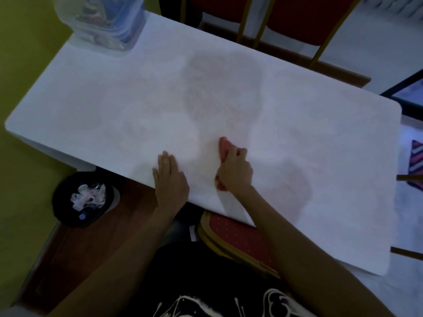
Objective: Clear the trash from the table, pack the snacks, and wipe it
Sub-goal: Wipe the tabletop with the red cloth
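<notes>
Right hand (233, 170) grips pink cloth (223, 146) to wipe table (114, 106). Left hand (170, 179) flat, fingers open, leaning near edge for support.

Seen from above, a person's two forearms are bare from elbow to wrist, with no sleeve reaching into view. The left hand (169, 179) and right hand (233, 171) carry no rings, watch or gloves that can be made out in the dim light. At the bottom edge, a black garment (206, 282) bears a white line-drawn print.
</notes>
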The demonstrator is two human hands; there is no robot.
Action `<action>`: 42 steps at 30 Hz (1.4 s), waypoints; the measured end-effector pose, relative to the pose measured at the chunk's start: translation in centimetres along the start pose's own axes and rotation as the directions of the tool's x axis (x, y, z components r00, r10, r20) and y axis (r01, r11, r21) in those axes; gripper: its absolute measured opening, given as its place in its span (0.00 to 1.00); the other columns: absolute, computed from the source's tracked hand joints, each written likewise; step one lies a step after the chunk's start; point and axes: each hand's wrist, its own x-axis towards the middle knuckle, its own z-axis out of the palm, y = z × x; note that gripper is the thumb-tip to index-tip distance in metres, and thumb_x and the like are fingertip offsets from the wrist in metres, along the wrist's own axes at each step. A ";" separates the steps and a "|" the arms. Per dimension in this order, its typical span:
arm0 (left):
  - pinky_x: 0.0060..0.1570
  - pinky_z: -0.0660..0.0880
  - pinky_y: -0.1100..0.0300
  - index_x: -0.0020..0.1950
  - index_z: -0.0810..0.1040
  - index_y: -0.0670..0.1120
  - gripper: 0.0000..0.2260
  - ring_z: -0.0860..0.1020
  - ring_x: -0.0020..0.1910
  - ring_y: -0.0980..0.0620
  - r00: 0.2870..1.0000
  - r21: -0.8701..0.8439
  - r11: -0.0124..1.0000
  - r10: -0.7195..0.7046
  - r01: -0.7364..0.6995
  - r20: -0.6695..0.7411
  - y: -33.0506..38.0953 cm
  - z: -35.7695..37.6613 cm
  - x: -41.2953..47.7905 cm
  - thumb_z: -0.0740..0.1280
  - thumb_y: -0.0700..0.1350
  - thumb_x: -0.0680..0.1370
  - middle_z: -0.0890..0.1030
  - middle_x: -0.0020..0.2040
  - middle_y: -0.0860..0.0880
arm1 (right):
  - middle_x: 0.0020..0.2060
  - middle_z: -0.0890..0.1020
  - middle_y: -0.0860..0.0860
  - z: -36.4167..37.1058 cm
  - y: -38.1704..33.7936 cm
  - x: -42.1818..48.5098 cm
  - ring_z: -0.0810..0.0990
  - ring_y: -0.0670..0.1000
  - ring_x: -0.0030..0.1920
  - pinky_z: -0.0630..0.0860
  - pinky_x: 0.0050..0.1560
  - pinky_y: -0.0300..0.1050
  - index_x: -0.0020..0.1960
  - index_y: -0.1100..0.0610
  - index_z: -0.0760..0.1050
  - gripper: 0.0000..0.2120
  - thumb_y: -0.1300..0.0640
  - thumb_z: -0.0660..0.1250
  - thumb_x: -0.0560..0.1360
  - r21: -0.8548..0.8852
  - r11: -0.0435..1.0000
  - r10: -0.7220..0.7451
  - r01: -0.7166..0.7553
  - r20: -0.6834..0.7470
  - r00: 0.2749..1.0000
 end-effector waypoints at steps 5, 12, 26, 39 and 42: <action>0.78 0.45 0.42 0.81 0.56 0.39 0.33 0.48 0.81 0.42 0.975 -0.066 0.979 0.201 -0.195 0.093 2.7 1.3 -0.1 0.44 0.54 0.79 0.52 0.81 0.40 | 0.65 0.67 0.58 3.0 -1.1 -4.3 0.80 0.58 0.44 0.76 0.42 0.47 0.71 0.55 0.60 0.27 0.50 0.67 0.77 0.012 0.943 -0.333 0.334 0.110 0.936; 0.78 0.49 0.43 0.74 0.70 0.37 0.21 0.56 0.79 0.37 0.965 -0.127 0.961 0.254 -0.244 0.062 3.9 0.6 0.1 0.57 0.42 0.82 0.63 0.78 0.37 | 0.56 0.73 0.57 -0.6 4.9 -2.5 0.77 0.58 0.45 0.70 0.42 0.48 0.63 0.56 0.66 0.17 0.53 0.63 0.77 0.077 0.994 -0.082 0.079 0.037 0.996; 0.47 0.75 0.55 0.82 0.52 0.51 0.32 0.77 0.47 0.47 0.823 -0.298 0.913 0.386 -0.277 0.417 10.5 -0.6 2.4 0.61 0.42 0.80 0.79 0.50 0.43 | 0.38 0.80 0.51 -0.7 8.8 -3.1 0.80 0.51 0.35 0.77 0.35 0.43 0.67 0.58 0.63 0.18 0.52 0.62 0.81 0.492 0.869 -0.008 -0.049 0.113 0.994; 0.42 0.79 0.57 0.58 0.82 0.40 0.19 0.80 0.45 0.48 0.658 -0.449 0.716 -0.018 0.534 0.753 13.1 -3.5 2.7 0.67 0.55 0.80 0.83 0.49 0.44 | 0.35 0.75 0.50 -2.9 7.8 -2.2 0.71 0.49 0.36 0.69 0.37 0.43 0.36 0.55 0.69 0.10 0.57 0.65 0.76 0.797 0.540 0.115 -0.270 0.248 0.962; 0.46 0.78 0.58 0.57 0.83 0.43 0.14 0.82 0.47 0.49 0.683 -0.505 0.663 -0.012 0.552 0.730 12.7 -3.5 2.1 0.69 0.51 0.79 0.86 0.49 0.45 | 0.34 0.74 0.52 -2.9 8.0 -2.3 0.71 0.49 0.34 0.69 0.36 0.44 0.38 0.56 0.68 0.09 0.60 0.65 0.75 0.804 0.519 0.083 -0.290 0.289 0.954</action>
